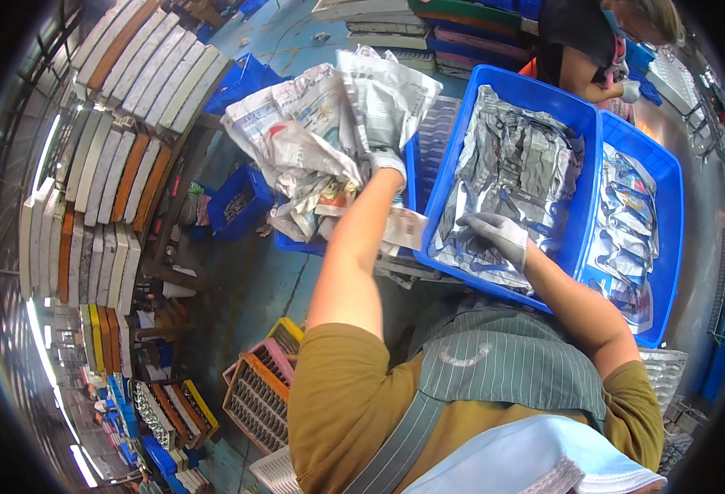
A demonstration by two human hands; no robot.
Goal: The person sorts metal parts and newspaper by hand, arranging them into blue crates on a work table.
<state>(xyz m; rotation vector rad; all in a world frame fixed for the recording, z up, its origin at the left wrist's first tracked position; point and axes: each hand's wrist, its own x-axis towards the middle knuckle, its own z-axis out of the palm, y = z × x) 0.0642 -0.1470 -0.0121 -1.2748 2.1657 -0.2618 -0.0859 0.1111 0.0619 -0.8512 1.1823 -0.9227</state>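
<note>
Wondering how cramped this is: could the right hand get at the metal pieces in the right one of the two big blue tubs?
Probably yes. The right hand is at the neighbouring tub, so it must clear the rim between, but nothing seems to cover the metal pieces.

The blue-green floor (303,288) spreads out left of the big blue bin (535,87), and nearer my body a cluster of crates (260,399) seems to stand on it. In that bin, crumpled newspaper (535,152) carries metal pieces (507,204) (what props the bin I can't see). Right beside it, a second bin (669,226) holds more on paper.
</note>
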